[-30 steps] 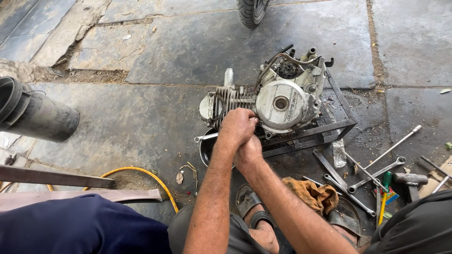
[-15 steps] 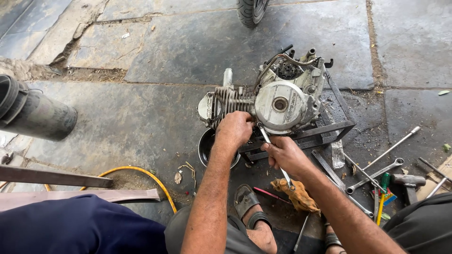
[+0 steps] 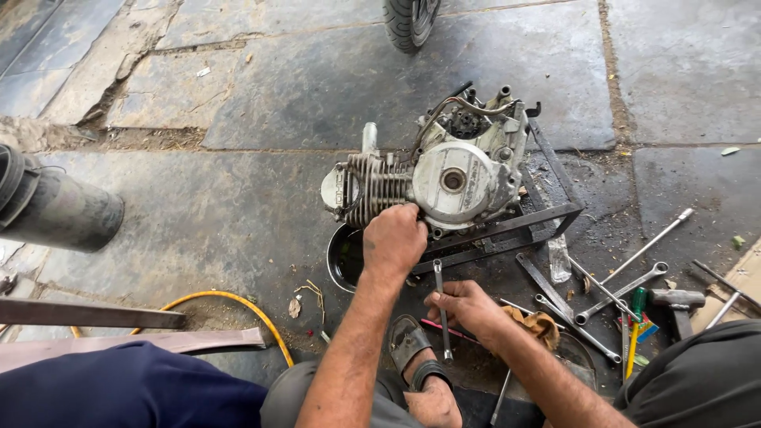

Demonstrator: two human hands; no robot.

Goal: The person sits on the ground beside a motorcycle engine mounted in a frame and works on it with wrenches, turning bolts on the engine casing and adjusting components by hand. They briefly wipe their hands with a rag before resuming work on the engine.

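One engine (image 3: 444, 178) sits in one metal frame stand (image 3: 547, 218) at the centre of the frame. One dark bowl (image 3: 342, 257) lies just below it. Two hands show: the left hand (image 3: 394, 238) and the right hand (image 3: 464, 305), with one long steel tool (image 3: 441, 305) between them. At lower right lie at least four wrenches (image 3: 626, 289), one hammer (image 3: 675, 299) and one rag (image 3: 539, 325). One yellow hose (image 3: 230, 301) curves at lower left, one black pipe (image 3: 55, 210) lies at far left, and one tyre (image 3: 408, 20) shows at the top edge.

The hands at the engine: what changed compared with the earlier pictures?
The right hand left the engine, where both hands were pressed together, and drew back toward the person, now gripping a long metal tool. The left hand stayed on the engine's lower edge. Engine, bowl and scattered wrenches did not move.
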